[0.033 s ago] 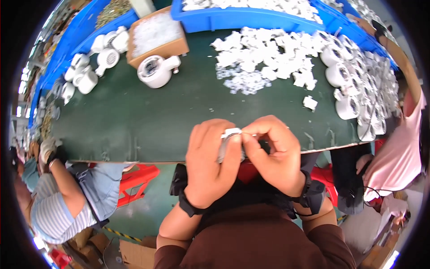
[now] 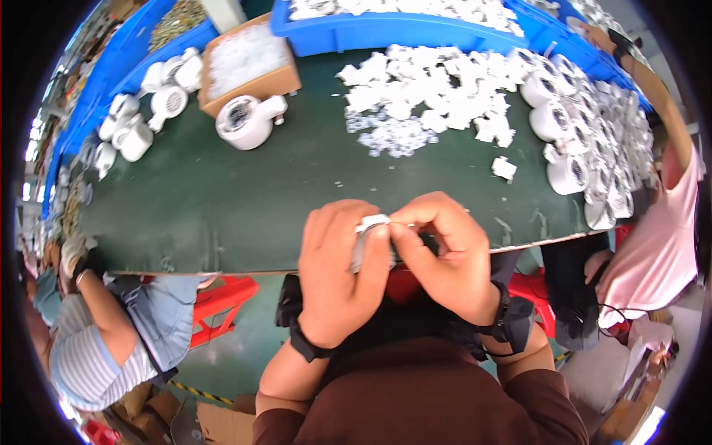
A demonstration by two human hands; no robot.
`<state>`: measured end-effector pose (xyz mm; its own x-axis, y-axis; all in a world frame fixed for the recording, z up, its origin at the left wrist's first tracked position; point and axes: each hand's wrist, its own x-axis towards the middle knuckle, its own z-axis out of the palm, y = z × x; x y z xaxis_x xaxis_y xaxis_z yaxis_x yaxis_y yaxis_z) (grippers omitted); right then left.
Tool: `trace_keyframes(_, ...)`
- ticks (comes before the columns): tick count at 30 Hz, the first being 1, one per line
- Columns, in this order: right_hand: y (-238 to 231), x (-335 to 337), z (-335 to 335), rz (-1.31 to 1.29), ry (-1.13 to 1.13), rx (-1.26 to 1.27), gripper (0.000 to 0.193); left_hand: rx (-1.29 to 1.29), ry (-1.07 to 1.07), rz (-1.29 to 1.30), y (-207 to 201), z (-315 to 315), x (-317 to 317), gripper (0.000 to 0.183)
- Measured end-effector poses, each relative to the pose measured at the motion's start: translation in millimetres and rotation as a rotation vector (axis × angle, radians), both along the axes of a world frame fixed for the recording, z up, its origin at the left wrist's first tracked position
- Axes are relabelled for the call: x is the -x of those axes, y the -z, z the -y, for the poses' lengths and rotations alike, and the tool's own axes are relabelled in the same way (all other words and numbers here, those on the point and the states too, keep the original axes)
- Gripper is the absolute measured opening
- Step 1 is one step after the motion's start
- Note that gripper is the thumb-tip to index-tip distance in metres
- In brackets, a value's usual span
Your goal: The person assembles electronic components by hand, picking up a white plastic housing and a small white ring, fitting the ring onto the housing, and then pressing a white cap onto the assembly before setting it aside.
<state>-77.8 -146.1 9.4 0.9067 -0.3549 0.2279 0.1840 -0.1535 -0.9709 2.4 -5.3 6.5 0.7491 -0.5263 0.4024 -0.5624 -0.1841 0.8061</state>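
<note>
Over the table's near edge, my left hand (image 2: 335,271) is closed around a white plastic part (image 2: 372,221). A white rim and some grey show between its thumb and fingers; the rest is covered, so the full shape cannot be made out. My right hand (image 2: 451,256) is beside it, thumb and forefinger pinched together at the part's right edge. A thin, tiny bit shows at those fingertips, too small to name. Farther off on the green table (image 2: 274,200) lies a loose small white plastic piece (image 2: 503,169).
White round housings stand at right (image 2: 567,174) and left (image 2: 169,101); a single housing (image 2: 248,122) sits before a carton (image 2: 291,78) of translucent pieces. White pieces (image 2: 400,81) and small clear pieces (image 2: 393,137) are heaped near a blue bin (image 2: 400,33). Co-workers sit on both sides.
The whole scene has shifted slightly left in the picture. Both hands keep the same hold on the white plastic part, with hardly any finger movement.
</note>
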Motion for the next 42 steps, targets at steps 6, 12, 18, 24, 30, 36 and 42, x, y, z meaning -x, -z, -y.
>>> trace_keyframes(6,-16,16,65,-0.057,0.192,0.795,0.022,-0.014,-0.052,-0.038,4,-11,-1,0.011)
trace_keyframes(12,-2,31,124,-0.218,0.341,1.117,0.029,-0.018,-0.038,-0.003,0,-7,0,0.011)
trace_keyframes(18,-8,18,74,-0.282,0.007,-0.088,0.031,0.02,0.09,-0.285,2,-11,5,0.011)
trace_keyframes(24,1,5,20,-0.096,-0.099,-0.204,0.037,0.115,0.128,-0.345,0,-6,11,0.014)
trace_keyframes(30,7,-3,15,-0.041,-0.072,0.159,0.043,0.152,0.142,-0.347,1,-10,4,0.014)
trace_keyframes(36,-22,8,16,-0.182,-0.105,-0.211,0.039,0.159,-0.121,-0.241,10,-14,4,0.015)
trace_keyframes(42,-17,1,-9,-0.142,-0.148,-0.189,0.041,-0.01,-0.11,-0.038,-2,-8,3,0.018)
